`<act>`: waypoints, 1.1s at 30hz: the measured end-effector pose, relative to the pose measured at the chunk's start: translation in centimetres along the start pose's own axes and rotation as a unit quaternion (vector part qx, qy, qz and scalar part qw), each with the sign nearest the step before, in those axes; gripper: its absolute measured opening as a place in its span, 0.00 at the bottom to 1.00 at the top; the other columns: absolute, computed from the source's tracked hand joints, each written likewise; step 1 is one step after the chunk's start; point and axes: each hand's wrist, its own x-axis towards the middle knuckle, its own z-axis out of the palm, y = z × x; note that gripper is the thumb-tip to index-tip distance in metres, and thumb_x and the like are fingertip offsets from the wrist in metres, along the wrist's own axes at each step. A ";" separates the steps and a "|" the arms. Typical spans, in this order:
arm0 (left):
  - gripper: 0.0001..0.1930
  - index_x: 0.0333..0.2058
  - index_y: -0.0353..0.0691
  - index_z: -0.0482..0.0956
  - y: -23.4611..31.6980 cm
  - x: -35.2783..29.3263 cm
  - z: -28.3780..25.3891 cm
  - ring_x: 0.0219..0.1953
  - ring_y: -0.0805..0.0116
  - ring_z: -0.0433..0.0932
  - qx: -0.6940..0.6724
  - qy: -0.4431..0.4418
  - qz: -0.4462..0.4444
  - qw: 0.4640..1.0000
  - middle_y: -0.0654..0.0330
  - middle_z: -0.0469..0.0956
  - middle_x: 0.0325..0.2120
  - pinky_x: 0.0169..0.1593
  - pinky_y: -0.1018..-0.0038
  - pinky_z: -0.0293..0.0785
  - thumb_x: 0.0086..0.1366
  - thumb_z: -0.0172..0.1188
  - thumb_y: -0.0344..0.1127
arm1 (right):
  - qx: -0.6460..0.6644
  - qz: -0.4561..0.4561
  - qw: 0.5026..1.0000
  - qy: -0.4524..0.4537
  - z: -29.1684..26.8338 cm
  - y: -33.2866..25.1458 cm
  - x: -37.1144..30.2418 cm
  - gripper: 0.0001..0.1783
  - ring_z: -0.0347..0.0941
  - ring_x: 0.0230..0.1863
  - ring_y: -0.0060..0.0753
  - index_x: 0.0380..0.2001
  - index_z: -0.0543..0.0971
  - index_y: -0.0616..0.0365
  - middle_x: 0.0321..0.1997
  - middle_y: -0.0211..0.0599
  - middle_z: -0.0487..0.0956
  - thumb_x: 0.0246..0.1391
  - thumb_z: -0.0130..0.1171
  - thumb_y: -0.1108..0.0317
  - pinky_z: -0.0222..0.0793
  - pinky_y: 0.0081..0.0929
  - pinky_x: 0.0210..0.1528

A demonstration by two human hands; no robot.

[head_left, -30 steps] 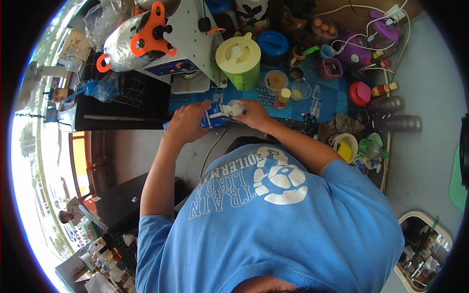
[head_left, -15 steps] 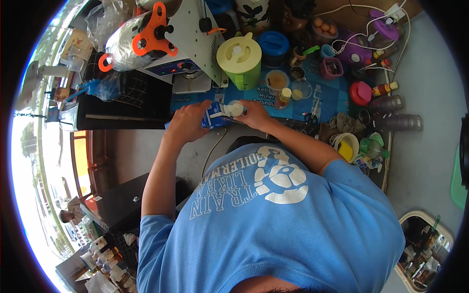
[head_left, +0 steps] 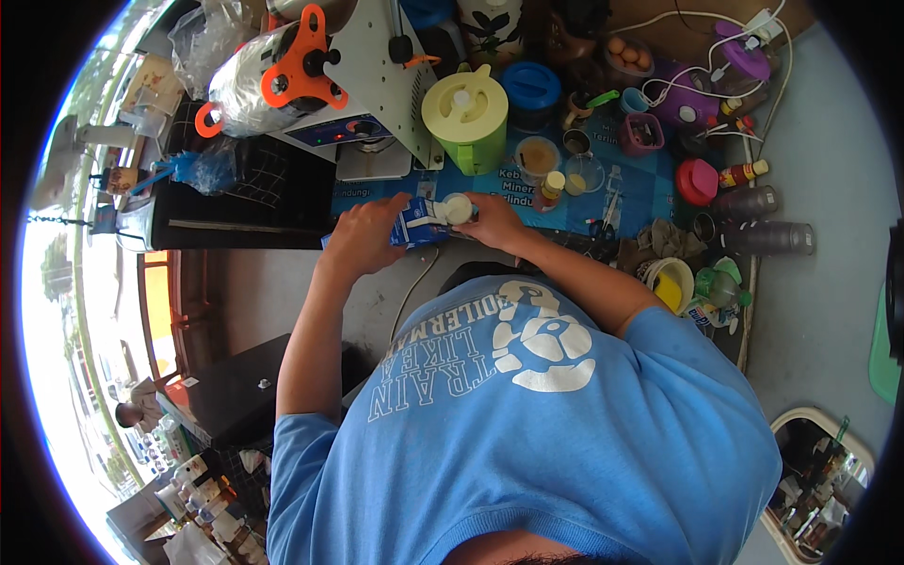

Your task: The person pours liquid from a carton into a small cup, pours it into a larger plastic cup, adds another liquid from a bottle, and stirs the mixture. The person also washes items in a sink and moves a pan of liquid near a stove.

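Observation:
My left hand [head_left: 369, 231] is wrapped round a blue and white drink carton [head_left: 411, 226], tilted on its side toward the right. At the carton's end, a small clear cup [head_left: 459, 209] with white contents is held in my right hand [head_left: 492, 224]. Carton and cup meet or nearly meet above the front edge of the blue-covered table; whether liquid is flowing is too small to tell. Just beyond my right hand stand a small bottle with a yellow cap [head_left: 550, 188], a tub of tan contents [head_left: 537, 157] and a clear cup with pale contents [head_left: 584, 174].
A green lidded pitcher [head_left: 465, 122] stands behind the carton, beside a white machine with orange knobs [head_left: 367, 75]. To the right are a red container [head_left: 697, 182], dark tumblers [head_left: 767, 237] and a white bucket [head_left: 667, 281]. White cables [head_left: 702, 66] cross the back right.
Both hands keep their hold on carton and cup with almost no movement. The whole view has shifted very slightly.

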 end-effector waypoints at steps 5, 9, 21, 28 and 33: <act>0.38 0.58 0.43 0.72 -0.3 -0.1 0.1 0.46 0.44 0.83 -0.005 0.008 0.005 1.000 0.49 0.83 0.42 0.48 0.53 0.78 0.47 0.75 0.34 | 0.014 -0.013 1.000 0.010 -0.1 -0.3 0.0 0.24 0.85 0.37 0.41 0.49 0.82 0.54 0.39 0.41 0.87 0.48 0.76 0.63 0.79 0.32 0.40; 0.38 0.59 0.43 0.71 -0.3 -0.2 0.1 0.47 0.44 0.82 -0.015 -0.001 -0.004 1.000 0.48 0.83 0.43 0.49 0.53 0.78 0.47 0.75 0.34 | 0.016 -0.011 1.000 0.012 0.1 -0.1 0.0 0.24 0.86 0.37 0.41 0.49 0.82 0.54 0.40 0.42 0.87 0.47 0.76 0.63 0.79 0.32 0.40; 0.38 0.60 0.43 0.71 -1.3 -1.4 1.1 0.47 0.42 0.82 -0.068 0.030 0.004 0.997 0.45 0.83 0.46 0.51 0.54 0.78 0.47 0.75 0.35 | 0.013 -0.004 1.000 0.022 -0.7 -1.9 -0.8 0.26 0.86 0.39 0.42 0.50 0.82 0.55 0.42 0.42 0.87 0.47 0.77 0.63 0.79 0.33 0.42; 0.36 0.57 0.38 0.73 -2.4 -1.6 4.7 0.45 0.42 0.83 -0.195 0.107 0.058 0.973 0.44 0.83 0.41 0.49 0.57 0.79 0.48 0.76 0.33 | 0.048 0.030 0.997 0.043 -1.4 -2.5 -2.7 0.26 0.85 0.43 0.44 0.49 0.82 0.55 0.43 0.43 0.87 0.46 0.77 0.61 0.78 0.34 0.46; 0.36 0.56 0.36 0.72 -2.2 -1.5 8.1 0.45 0.47 0.85 -0.282 0.139 0.085 0.945 0.45 0.83 0.41 0.48 0.61 0.80 0.48 0.76 0.30 | 0.056 0.045 0.994 0.079 -2.4 -2.8 -5.1 0.25 0.85 0.43 0.46 0.48 0.83 0.55 0.42 0.44 0.87 0.46 0.77 0.60 0.78 0.34 0.46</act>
